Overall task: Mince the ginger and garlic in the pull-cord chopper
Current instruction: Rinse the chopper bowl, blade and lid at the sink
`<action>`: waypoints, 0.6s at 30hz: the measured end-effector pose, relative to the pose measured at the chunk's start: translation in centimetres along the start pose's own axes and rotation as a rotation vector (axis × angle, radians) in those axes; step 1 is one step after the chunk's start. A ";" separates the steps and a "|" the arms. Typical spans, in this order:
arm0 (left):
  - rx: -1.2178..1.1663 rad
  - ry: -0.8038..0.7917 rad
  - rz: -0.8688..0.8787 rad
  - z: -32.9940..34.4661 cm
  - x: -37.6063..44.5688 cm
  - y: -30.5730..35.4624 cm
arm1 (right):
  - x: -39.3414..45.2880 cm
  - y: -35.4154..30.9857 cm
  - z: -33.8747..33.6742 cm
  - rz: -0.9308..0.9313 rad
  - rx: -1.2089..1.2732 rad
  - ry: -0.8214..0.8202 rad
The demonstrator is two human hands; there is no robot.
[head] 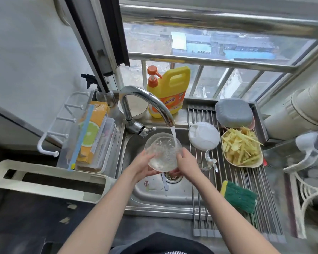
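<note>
1. Clear plastic chopper bowl (162, 154) is held over the sink (136, 143), tilted so its open mouth faces far-left and up, under the tap's (145, 101) stream.
2. Left hand (142, 165) and right hand (186, 162) clasp its sides; water blurs the inside.
3. White pull-cord lid (203, 135) lies on the rack (246, 180), beside the ginger strips (240, 146).

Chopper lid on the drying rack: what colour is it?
White, seen in the head view: the round plastic chopper lid.
</note>
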State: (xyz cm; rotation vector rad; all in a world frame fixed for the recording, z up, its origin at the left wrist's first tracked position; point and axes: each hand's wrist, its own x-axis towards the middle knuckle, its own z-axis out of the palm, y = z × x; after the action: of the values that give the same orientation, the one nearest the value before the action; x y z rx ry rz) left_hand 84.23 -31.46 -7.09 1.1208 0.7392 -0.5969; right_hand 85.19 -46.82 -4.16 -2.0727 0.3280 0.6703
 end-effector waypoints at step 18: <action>0.304 0.059 0.065 -0.4 0.3 3.1 | 1.0 1.9 0.8 -0.127 0.310 0.107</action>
State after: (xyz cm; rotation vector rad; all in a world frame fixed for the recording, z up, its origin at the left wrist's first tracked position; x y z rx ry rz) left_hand 86.62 -30.14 -5.63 1.4424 0.6739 -0.6375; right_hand 84.88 -47.24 -6.42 -1.8184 0.3357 0.4048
